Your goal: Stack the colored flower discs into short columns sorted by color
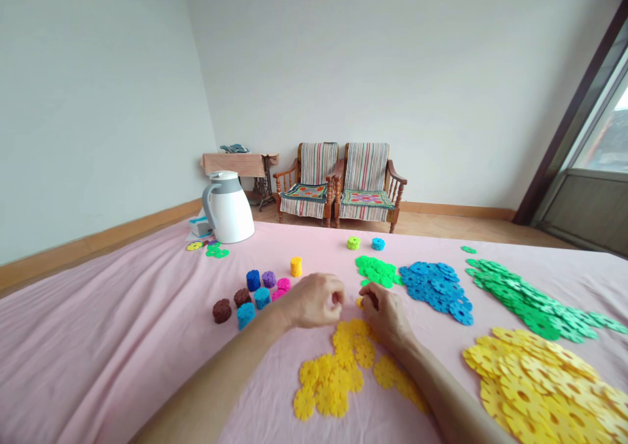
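Observation:
My left hand (318, 299) is closed above the pink cloth, its fingers curled inward; what they hold, if anything, is hidden. Facing it, my right hand (390, 316) has its fingers pinched together, with a yellow snowflake disc (360, 302) showing at the fingertips. Under and in front of both hands spreads a loose pile of yellow snowflake discs (331, 378). To the left of my left hand stand short stacks of discs: a yellow stack (296, 267), a dark blue stack (253, 280), a purple stack (269, 279), pink, light blue and brown stacks (222, 310).
Loose green discs (377, 271), blue discs (436, 290), more green discs (534, 300) and a large yellow heap (549, 385) lie to the right. A lime stack (353, 242) and a blue stack (377, 244) stand farther back. A white jug (230, 208) stands at the far left.

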`<state>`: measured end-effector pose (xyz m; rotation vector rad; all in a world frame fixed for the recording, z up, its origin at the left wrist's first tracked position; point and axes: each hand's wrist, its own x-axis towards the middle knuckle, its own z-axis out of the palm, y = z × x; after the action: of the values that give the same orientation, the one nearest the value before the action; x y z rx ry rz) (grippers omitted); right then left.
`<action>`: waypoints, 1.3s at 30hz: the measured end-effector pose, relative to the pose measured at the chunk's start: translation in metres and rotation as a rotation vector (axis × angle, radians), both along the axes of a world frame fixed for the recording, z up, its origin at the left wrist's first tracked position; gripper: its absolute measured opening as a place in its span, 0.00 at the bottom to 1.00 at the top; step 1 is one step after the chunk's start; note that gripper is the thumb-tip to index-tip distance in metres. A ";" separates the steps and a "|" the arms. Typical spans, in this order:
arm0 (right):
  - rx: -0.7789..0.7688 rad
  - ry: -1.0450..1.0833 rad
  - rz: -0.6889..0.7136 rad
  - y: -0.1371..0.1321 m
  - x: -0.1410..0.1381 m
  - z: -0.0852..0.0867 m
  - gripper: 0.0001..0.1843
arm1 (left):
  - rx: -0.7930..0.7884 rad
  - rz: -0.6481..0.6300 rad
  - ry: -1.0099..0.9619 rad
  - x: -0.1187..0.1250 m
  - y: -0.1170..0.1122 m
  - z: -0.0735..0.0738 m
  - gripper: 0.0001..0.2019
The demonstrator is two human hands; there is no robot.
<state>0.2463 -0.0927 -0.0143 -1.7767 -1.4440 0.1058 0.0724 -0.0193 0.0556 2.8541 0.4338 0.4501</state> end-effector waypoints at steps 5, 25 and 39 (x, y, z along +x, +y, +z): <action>-0.011 0.000 0.003 0.000 0.000 0.000 0.11 | -0.055 0.186 -0.079 -0.021 0.031 0.012 0.08; 0.001 -0.011 0.015 0.002 0.001 -0.002 0.11 | -0.077 -0.189 0.337 0.000 -0.012 -0.005 0.14; -0.024 0.008 0.014 0.002 0.001 -0.004 0.10 | 0.035 0.322 0.022 -0.039 0.054 0.006 0.09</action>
<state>0.2475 -0.0909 -0.0184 -1.7838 -1.4556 0.1381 0.0333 0.0344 0.0616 2.8311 0.9045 0.4854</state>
